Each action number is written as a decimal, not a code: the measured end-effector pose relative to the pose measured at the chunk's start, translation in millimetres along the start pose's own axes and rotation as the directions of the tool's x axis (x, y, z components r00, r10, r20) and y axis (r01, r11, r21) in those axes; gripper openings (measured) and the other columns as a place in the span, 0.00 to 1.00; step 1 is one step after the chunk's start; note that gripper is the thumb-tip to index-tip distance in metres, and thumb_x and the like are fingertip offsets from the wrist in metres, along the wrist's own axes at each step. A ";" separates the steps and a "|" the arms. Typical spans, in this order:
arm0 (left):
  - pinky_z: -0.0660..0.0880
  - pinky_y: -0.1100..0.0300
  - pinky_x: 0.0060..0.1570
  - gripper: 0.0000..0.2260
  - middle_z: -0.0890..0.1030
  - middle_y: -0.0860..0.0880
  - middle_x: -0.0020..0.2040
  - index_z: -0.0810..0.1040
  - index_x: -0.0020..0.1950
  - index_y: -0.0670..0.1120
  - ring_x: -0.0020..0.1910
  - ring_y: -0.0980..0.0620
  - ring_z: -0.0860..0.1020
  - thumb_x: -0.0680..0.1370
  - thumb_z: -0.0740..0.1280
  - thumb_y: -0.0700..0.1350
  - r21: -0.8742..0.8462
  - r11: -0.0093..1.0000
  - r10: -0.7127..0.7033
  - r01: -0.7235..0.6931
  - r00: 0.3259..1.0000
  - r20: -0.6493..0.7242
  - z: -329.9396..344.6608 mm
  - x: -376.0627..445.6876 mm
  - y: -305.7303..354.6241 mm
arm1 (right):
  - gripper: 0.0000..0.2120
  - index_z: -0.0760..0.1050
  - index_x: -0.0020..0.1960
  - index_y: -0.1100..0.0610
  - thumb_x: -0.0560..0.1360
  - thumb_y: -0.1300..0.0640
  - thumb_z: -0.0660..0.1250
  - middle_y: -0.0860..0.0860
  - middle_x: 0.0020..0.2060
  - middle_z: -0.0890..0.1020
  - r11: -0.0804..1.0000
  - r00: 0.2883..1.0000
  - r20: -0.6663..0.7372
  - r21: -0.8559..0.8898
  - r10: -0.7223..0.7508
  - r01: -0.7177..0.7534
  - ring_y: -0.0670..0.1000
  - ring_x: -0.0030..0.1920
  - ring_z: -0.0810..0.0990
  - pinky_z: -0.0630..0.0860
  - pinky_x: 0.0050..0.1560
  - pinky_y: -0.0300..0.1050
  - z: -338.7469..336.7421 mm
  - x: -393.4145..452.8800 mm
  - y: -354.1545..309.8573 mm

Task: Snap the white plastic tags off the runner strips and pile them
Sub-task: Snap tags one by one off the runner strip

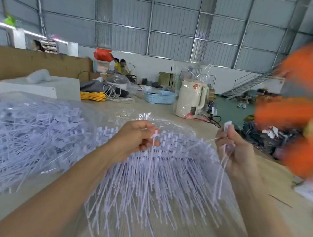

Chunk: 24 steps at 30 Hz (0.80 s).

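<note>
Pinching one tag head (155, 135) above the fanned runner strips (157, 174) on the worktop (270, 169), the left hand (137, 135) is mid-snap; the right hand (233, 142) is clutching freed tags (227, 125), likely bound next for the pile (31, 126).

On the table (171, 110), the pile of loose tags (26, 133) lies at the left. The runner strips (157, 177) lie in the middle, between the left hand (137, 135) and the right hand (235, 148). Behind them stands a kettle (189, 100), with a basket (159, 96) to its left.
</note>
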State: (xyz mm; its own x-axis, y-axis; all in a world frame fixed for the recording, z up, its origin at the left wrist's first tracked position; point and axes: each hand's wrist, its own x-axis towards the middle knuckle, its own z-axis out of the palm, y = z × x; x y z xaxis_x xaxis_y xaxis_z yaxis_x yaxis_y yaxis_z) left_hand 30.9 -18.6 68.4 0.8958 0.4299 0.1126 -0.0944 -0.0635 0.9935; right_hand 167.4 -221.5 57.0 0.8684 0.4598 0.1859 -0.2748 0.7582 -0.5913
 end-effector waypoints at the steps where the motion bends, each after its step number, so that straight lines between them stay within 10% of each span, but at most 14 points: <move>1: 0.68 0.66 0.26 0.04 0.80 0.45 0.31 0.78 0.48 0.40 0.27 0.57 0.78 0.78 0.63 0.37 0.010 1.000 0.018 -0.018 1.000 0.016 3.8 0.0 -0.4 | 0.02 0.72 0.43 0.60 0.72 0.62 0.64 0.52 0.34 0.72 1.000 0.998 0.059 -0.004 -0.006 0.006 0.41 0.27 0.70 0.68 0.22 0.29 4.5 -1.4 0.5; 5: 0.68 0.67 0.28 0.06 0.81 0.48 0.34 0.80 0.45 0.44 0.30 0.59 0.78 0.78 0.64 0.38 0.105 0.989 0.099 -0.102 0.995 0.032 11.6 1.2 -3.2 | 0.10 0.75 0.44 0.64 0.65 0.66 0.74 0.55 0.40 0.77 0.984 0.920 0.358 0.007 0.161 -0.175 0.43 0.30 0.75 0.72 0.24 0.28 11.9 -10.2 -1.0; 10: 0.69 0.69 0.30 0.06 0.79 0.52 0.34 0.81 0.42 0.49 0.29 0.59 0.72 0.77 0.66 0.41 0.130 0.983 0.135 -0.133 0.991 -0.005 27.5 1.7 -6.3 | 0.06 0.78 0.39 0.60 0.62 0.60 0.71 0.55 0.31 0.80 0.795 0.949 0.264 -0.606 0.173 0.023 0.46 0.27 0.77 0.74 0.26 0.34 29.7 -27.5 44.1; 16: 0.69 0.77 0.29 0.07 0.81 0.57 0.36 0.82 0.41 0.50 0.30 0.69 0.76 0.76 0.68 0.39 0.132 0.965 0.241 -0.227 0.965 -0.103 38.1 0.0 -7.7 | 0.11 0.74 0.43 0.60 0.63 0.60 0.73 0.52 0.33 0.81 0.811 0.953 0.295 -0.573 0.068 0.120 0.48 0.29 0.78 0.74 0.28 0.37 32.0 -28.5 57.9; 24: 0.75 0.64 0.37 0.07 0.82 0.50 0.41 0.82 0.51 0.50 0.37 0.54 0.78 0.78 0.65 0.47 -0.085 0.983 0.153 -0.160 0.984 -0.089 43.5 -1.3 -8.6 | 0.13 0.77 0.49 0.60 0.65 0.61 0.72 0.51 0.32 0.81 0.814 0.962 0.274 -0.557 -0.006 0.164 0.48 0.29 0.78 0.74 0.29 0.37 30.6 -27.5 63.8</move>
State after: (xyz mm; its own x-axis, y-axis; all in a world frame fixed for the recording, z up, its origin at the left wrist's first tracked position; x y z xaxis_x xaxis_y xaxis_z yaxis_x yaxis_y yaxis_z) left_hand 49.3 -57.8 59.0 0.8284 0.4940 0.2638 -0.2735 -0.0543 0.9603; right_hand 113.4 -171.6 38.1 0.7237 0.5640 0.3976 0.1491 0.4347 -0.8881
